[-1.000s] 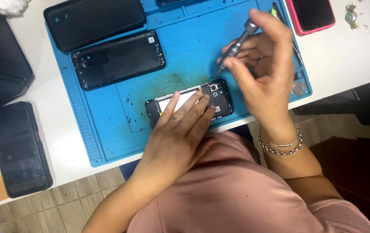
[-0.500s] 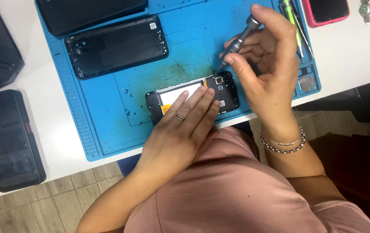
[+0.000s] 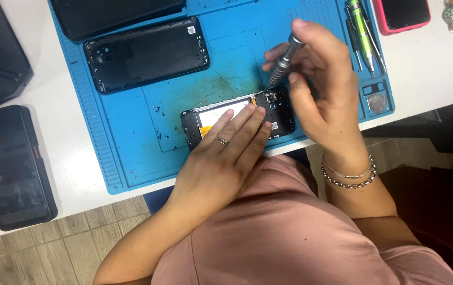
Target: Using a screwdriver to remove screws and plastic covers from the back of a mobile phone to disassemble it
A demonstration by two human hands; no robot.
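While your left hand (image 3: pixel 221 158) pins the work down, these lines fix where everything lies.

Opened phone: the opened smartphone (image 3: pixel 282 113), back cover off, lies on the blue repair mat (image 3: pixel 131 163) near the table's front edge, just ahead of your body.
Long axis: it runs left to right across the mat, camera end to your right.
Left hand grip: fingers together and flat, pressed on the phone's middle; nothing is clasped.
Right hand grip: your right hand (image 3: pixel 324 100) has its fingers closed around a precision screwdriver (image 3: pixel 283 59), with one fingertip capping the top.
Driver to phone: the shaft slants down and to the left, the tip sitting at the phone's upper edge by the camera end; whether it is seated in a screw, you cannot tell.
Nearer hand: the right is nearer that camera end; the left covers the battery side.
Count, phones and covers: one opened phone, one detached black back cover (image 3: pixel 147 53), one dark device partly cut off at the mat's top, one black phone (image 3: pixel 12 166) off the mat to your left, one pink-cased phone (image 3: pixel 400 15) at upper right.
Count, tools: one driver in hand; a green-handled tool (image 3: pixel 361 26) among spare tools on the mat's right edge.
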